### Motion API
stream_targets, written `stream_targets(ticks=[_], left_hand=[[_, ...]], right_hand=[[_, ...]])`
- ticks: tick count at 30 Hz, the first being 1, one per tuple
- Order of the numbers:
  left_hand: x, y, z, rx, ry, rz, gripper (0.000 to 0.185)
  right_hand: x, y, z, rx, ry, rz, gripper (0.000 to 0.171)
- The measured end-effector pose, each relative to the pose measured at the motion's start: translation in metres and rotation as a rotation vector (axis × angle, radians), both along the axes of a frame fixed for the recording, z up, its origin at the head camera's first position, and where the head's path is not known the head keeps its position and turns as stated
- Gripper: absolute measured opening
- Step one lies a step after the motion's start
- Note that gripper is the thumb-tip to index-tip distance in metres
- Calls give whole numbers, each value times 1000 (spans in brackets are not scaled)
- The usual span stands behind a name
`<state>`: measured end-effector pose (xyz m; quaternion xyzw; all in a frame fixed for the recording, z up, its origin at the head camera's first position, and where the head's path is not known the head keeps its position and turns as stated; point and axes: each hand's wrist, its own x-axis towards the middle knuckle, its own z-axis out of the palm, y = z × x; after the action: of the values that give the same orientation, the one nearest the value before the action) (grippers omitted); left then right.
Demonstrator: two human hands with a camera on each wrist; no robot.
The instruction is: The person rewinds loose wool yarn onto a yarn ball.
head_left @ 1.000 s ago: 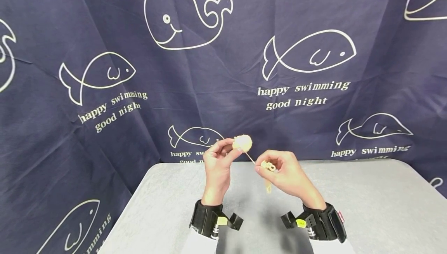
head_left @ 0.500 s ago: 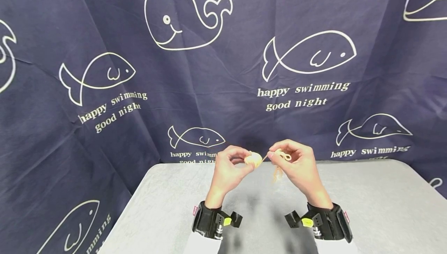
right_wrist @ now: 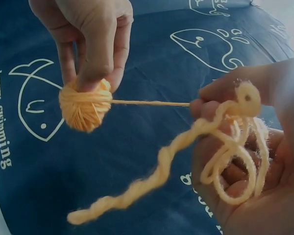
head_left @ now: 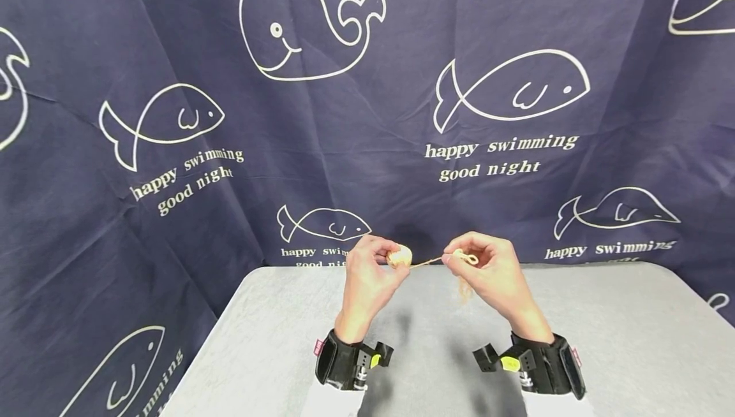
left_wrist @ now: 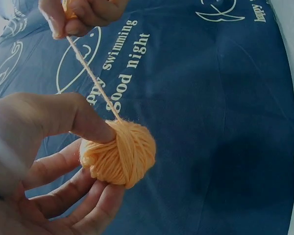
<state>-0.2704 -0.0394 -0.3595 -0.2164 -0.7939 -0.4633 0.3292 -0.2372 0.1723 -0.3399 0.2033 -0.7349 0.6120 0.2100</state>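
My left hand (head_left: 376, 264) pinches a small ball of pale orange yarn (head_left: 399, 256) (left_wrist: 120, 154) (right_wrist: 85, 105) between thumb and fingers, above the far edge of the grey table (head_left: 603, 340). A taut strand (head_left: 427, 262) (right_wrist: 149, 103) (left_wrist: 90, 76) runs from the ball to my right hand (head_left: 476, 264). That hand pinches the strand and holds several loose loops of yarn (head_left: 465, 256) (right_wrist: 235, 147). A crinkled yarn tail (head_left: 462, 288) (right_wrist: 137, 188) hangs below the right hand.
A navy curtain (head_left: 172, 53) printed with white whales, fish and words hangs behind and to the left of the table. Black wrist bands (head_left: 344, 366) with cameras sit on both forearms.
The ball came down and left from its raised spot; the right hand rose. In the last half second the hands drew apart, pulling the strand longer and taut.
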Motion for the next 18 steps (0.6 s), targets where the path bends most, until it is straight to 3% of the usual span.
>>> stream_targets(ticks=[7,11,14,18], left_hand=[[-4,-5,0,-22,62,91,18],[-4,-8,0,-39,63,122,18],[-4,-9,0,-66,18,117,17],[-3,-11,-1,-106,-148,-4,17]], right_hand=[[-1,6,1,148,-36,-2,12],[0,9,3,167,-54,-13,8],[0,12,4,129,-52,-36,7],[0,14,4,26,-30,-53,7]])
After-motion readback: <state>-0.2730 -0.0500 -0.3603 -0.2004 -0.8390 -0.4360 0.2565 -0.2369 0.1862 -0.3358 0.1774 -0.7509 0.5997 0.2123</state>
